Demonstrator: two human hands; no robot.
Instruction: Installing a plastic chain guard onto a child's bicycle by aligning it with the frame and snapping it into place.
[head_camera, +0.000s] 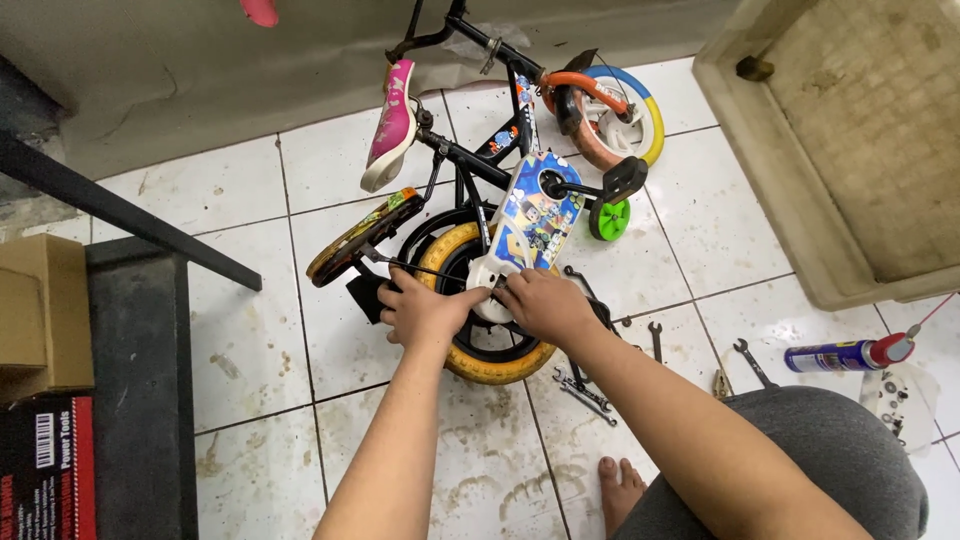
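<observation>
Child's bike (500, 170) on its side on tiled floor (260, 350). Left hand (425, 310) and right hand (545, 303) both curled, gripping white chain cover (495, 272) at yellow rear wheel (500, 362). Best kept level, pressed evenly, fingers off chain. Wrenches (745, 358) near.

Hub of the yellow rear wheel (500, 350) behind both hands; handlebar (430, 30) above it cut off by the top edge.

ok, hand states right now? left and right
Left hand: closed on the yellow rear wheel at the hub.
Right hand: fingers on the white chain guard; grip cannot be told.
</observation>
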